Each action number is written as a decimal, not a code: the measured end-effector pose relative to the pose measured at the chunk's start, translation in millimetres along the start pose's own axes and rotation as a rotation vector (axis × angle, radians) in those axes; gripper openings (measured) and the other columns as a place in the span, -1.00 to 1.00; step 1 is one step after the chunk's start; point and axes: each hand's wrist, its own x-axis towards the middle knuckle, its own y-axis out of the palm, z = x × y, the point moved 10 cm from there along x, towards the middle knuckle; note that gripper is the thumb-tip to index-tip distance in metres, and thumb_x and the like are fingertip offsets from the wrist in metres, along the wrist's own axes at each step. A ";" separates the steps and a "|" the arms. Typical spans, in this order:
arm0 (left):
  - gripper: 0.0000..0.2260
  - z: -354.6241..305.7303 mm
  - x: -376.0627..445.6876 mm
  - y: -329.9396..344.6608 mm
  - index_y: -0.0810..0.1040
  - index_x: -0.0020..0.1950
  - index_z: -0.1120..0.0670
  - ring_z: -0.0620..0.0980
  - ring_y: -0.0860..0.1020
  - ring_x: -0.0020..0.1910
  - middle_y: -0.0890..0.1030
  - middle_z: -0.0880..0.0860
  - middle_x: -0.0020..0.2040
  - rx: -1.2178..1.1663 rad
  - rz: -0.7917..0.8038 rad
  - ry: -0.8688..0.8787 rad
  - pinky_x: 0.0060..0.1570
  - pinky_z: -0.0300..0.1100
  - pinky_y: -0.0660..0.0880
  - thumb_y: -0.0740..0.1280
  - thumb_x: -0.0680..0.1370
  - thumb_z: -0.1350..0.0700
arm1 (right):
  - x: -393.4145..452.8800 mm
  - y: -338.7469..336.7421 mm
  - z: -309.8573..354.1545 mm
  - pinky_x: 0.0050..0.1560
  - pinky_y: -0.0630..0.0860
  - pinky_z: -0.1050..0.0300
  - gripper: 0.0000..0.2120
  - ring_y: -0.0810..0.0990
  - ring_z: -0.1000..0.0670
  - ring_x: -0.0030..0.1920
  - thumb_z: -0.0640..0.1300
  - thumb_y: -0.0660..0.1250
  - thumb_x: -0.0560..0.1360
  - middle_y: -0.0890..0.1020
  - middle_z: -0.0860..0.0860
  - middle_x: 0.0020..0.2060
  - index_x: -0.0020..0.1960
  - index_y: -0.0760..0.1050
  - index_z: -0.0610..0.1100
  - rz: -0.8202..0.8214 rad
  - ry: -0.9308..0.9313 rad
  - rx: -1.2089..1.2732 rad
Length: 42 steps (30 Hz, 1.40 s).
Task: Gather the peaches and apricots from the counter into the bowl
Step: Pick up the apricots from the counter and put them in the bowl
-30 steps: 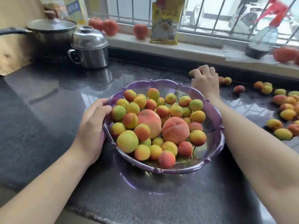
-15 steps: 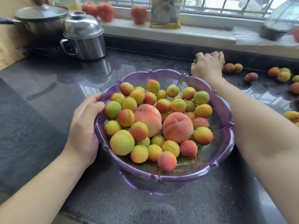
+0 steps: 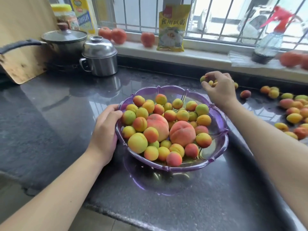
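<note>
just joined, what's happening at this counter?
A person is gathering fruit into a purple bowl. The left hand grips the bowl's near-left rim. The right hand holds a few small apricots just beyond the bowl's far rim. The bowl is already heaped, but many loose fruit remain on the counter to the right.

The person's left hand grips the near-left rim of the purple bowl, fingers curled over its edge, forearm reaching in from lower left. The right hand is stretched beyond the bowl, its fingers pinching several small apricots, forearm bare.
</note>
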 end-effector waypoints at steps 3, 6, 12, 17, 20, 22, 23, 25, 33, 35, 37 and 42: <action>-0.71 2.1 0.3 -1.4 0.67 0.07 0.11 0.12 0.64 0.04 0.69 0.28 0.08 0.003 -0.003 -0.010 0.14 0.20 0.56 0.26 0.51 -0.01 | -19.6 -50.7 24.2 0.08 0.56 0.07 -0.85 0.63 0.07 -0.04 -0.06 0.37 0.54 0.64 0.15 -0.12 0.09 0.59 -0.04 -0.073 0.053 0.169; -0.71 1.4 -0.4 -0.9 0.67 0.06 0.09 0.05 0.67 -0.02 0.71 0.20 0.00 -0.006 -0.005 -0.008 0.04 0.06 0.60 0.26 0.50 -0.01 | -40.2 -66.5 63.2 0.03 0.63 0.11 -0.83 0.66 0.14 -0.06 -0.06 0.40 0.55 0.68 0.09 -0.06 0.12 0.58 -0.05 0.053 0.080 0.244; -0.78 3.4 -0.7 -0.2 0.69 -0.06 0.04 0.00 0.66 -0.08 0.71 0.08 -0.09 -0.043 0.002 -0.010 -0.01 -0.03 0.58 0.28 0.50 0.00 | -107.3 -45.9 156.6 -0.06 0.64 0.13 -0.77 0.67 0.06 -0.15 -0.10 0.33 0.60 0.69 0.01 -0.16 0.22 0.61 0.07 0.523 0.067 0.314; -0.77 3.8 -2.0 -2.1 0.70 -0.10 0.00 0.01 0.67 -0.06 0.73 0.04 -0.11 -0.003 -0.009 -0.004 0.03 0.02 0.58 0.28 0.51 -0.04 | -150.5 -19.7 166.7 0.02 0.68 0.10 -0.79 0.73 0.04 -0.09 -0.14 0.41 0.54 0.72 0.02 -0.04 0.14 0.69 0.02 0.789 0.182 0.324; -0.74 2.7 -2.4 -1.3 0.70 -0.03 0.04 -0.01 0.67 -0.08 0.73 0.02 -0.12 0.011 -0.013 -0.004 -0.02 -0.01 0.57 0.27 0.49 -0.05 | -155.4 -16.6 160.8 -0.02 0.69 0.06 -0.78 0.74 0.04 -0.17 -0.12 0.46 0.51 0.70 0.01 -0.04 0.16 0.66 -0.05 0.794 0.172 0.222; -0.73 1.2 -2.5 -0.2 0.69 -0.02 0.06 -0.01 0.67 -0.11 0.73 0.02 -0.14 0.019 -0.009 0.003 -0.04 -0.01 0.57 0.27 0.49 -0.04 | -158.1 -13.2 164.2 -0.07 0.69 0.08 -0.81 0.73 0.07 -0.23 -0.08 0.45 0.53 0.71 0.02 -0.09 0.13 0.65 -0.07 0.799 0.121 0.149; -0.75 1.4 -2.0 -0.7 0.68 -0.06 0.05 -0.01 0.65 -0.13 0.71 0.02 -0.17 0.017 -0.011 0.006 -0.06 -0.01 0.56 0.27 0.49 -0.04 | -159.5 -11.0 167.0 -0.09 0.69 0.10 -0.82 0.72 0.08 -0.24 -0.04 0.44 0.54 0.70 0.05 -0.10 0.12 0.64 -0.05 0.798 0.082 0.094; -0.78 1.5 -1.9 -0.9 0.68 -0.14 0.01 0.01 0.61 -0.14 0.68 0.01 -0.21 0.017 -0.007 0.007 -0.07 -0.01 0.51 0.27 0.49 -0.04 | -159.8 -8.2 173.1 -0.06 0.66 0.12 -0.83 0.69 0.10 -0.19 0.01 0.43 0.54 0.68 0.10 -0.08 0.10 0.63 -0.02 0.760 -0.004 -0.024; -0.80 4.9 2.5 -0.5 0.68 -0.17 -0.07 0.09 0.56 -0.07 0.64 0.05 -0.15 0.002 0.025 0.021 0.00 0.09 0.45 0.30 0.49 -0.09 | -159.7 -1.0 176.4 -0.30 0.47 0.26 -0.88 0.60 0.13 -0.22 0.04 0.44 0.53 0.64 0.12 -0.23 -0.11 0.57 0.02 0.694 -0.054 -0.124; -0.81 5.3 3.2 -0.8 0.67 -0.17 -0.06 0.08 0.55 -0.07 0.63 0.05 -0.15 0.001 0.027 0.026 0.00 0.09 0.45 0.30 0.50 -0.08 | -158.7 -0.5 175.6 -0.31 0.45 0.27 -0.88 0.60 0.13 -0.21 0.05 0.43 0.54 0.64 0.12 -0.22 -0.11 0.57 0.04 0.688 -0.051 -0.125; -0.81 6.1 3.8 -1.2 0.67 -0.17 -0.06 0.08 0.55 -0.07 0.63 0.03 -0.16 0.006 0.026 0.027 0.00 0.08 0.44 0.29 0.51 -0.07 | -158.7 0.3 176.1 -0.31 0.43 0.29 -0.89 0.60 0.13 -0.20 0.05 0.42 0.55 0.64 0.13 -0.18 -0.09 0.57 0.05 0.685 -0.062 -0.136; -0.80 6.4 4.9 -1.5 0.67 -0.16 -0.05 0.08 0.55 -0.07 0.63 0.04 -0.15 0.009 0.032 0.030 0.00 0.10 0.44 0.30 0.51 -0.09 | -155.7 -0.4 178.6 -0.33 0.36 0.36 -0.91 0.58 0.15 -0.15 0.05 0.45 0.54 0.62 0.16 -0.17 -0.06 0.63 0.05 0.669 -0.117 -0.155</action>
